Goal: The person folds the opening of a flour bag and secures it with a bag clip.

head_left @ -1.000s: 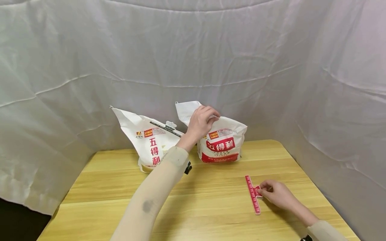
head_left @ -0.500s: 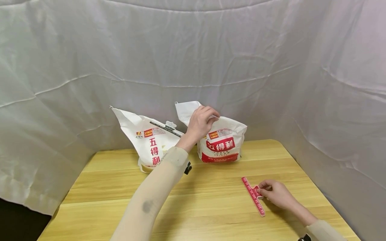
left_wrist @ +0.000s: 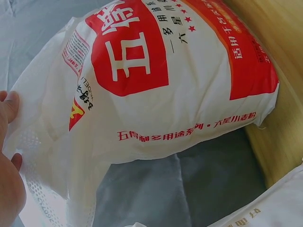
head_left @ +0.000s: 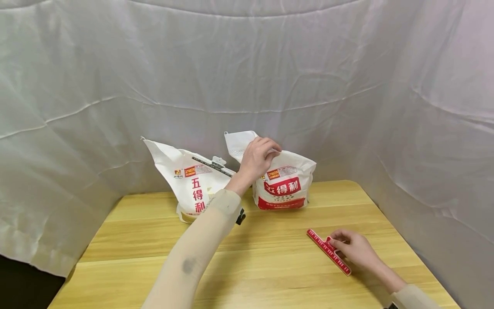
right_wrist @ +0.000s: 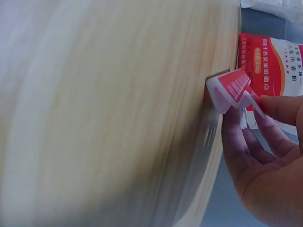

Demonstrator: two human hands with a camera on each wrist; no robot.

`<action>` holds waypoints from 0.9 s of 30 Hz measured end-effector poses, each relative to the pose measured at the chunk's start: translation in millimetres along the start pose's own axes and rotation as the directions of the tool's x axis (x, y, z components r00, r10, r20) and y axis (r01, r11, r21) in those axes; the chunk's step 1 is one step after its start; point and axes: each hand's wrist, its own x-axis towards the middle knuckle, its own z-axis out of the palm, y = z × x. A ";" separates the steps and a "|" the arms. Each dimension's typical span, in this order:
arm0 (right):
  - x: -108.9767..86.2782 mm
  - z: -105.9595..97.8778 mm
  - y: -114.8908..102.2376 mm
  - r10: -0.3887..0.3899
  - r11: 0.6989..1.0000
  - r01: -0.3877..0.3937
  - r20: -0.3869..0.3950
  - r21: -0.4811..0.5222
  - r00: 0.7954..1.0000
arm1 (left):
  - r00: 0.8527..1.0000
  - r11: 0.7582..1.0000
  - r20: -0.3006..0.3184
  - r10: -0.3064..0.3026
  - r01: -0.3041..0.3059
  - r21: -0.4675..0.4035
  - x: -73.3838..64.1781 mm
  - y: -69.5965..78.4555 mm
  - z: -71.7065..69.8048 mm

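In the head view my left hand (head_left: 256, 158) grips the folded top of a white and red flour bag (head_left: 284, 198), whose loose top flap sticks up to the left. The left wrist view shows the thumb and fingers at the left edge, on the white upper part of the bag (left_wrist: 199, 85). Lower right, my right hand (head_left: 356, 250) pinches the handle of a long red sealing clip (head_left: 329, 252) with white marks. Seen from the right wrist, thumb and fingers hold the clip (right_wrist: 229, 90) by its tab.
Left of the gripped bag stands another white flour bag (head_left: 197, 182), partly behind my left forearm, with a dark clip (head_left: 211, 163) across its slanted top. The wooden table (head_left: 270, 266) is enclosed by a grey cloth (head_left: 247, 64) at the back and sides.
In my right hand the red clip has turned, from nearly upright in the head view to slanting down to the right. My left hand stays on the bag's top.
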 end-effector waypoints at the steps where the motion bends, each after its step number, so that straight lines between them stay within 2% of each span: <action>1: -0.1 -0.1 -0.1 -0.013 1.000 0.013 -0.004 -0.009 1.000 | 1.000 1.000 0.001 0.000 0.000 0.001 -0.3 0.1 -0.1; 12: 2.0 -2.7 -9.3 -0.091 0.995 0.086 -0.109 -0.045 0.990 | 1.000 1.000 -0.015 0.021 -0.021 0.001 -0.3 -0.8 1.5; 19: 4.0 -3.5 -16.1 -0.088 0.995 0.078 -0.169 -0.067 0.982 | 1.000 1.000 -0.015 0.015 -0.015 -0.001 -1.1 0.7 -0.1; 23: 6.1 -3.3 -22.5 -0.093 0.994 0.081 -0.207 -0.068 0.974 | 1.000 1.000 -0.014 0.010 -0.010 -0.004 -1.4 1.5 -0.1; 27: 8.2 -2.6 -30.0 -0.127 0.991 0.115 -0.247 -0.061 0.961 | 1.000 1.000 -0.018 0.012 -0.013 -0.008 -1.8 1.9 0.4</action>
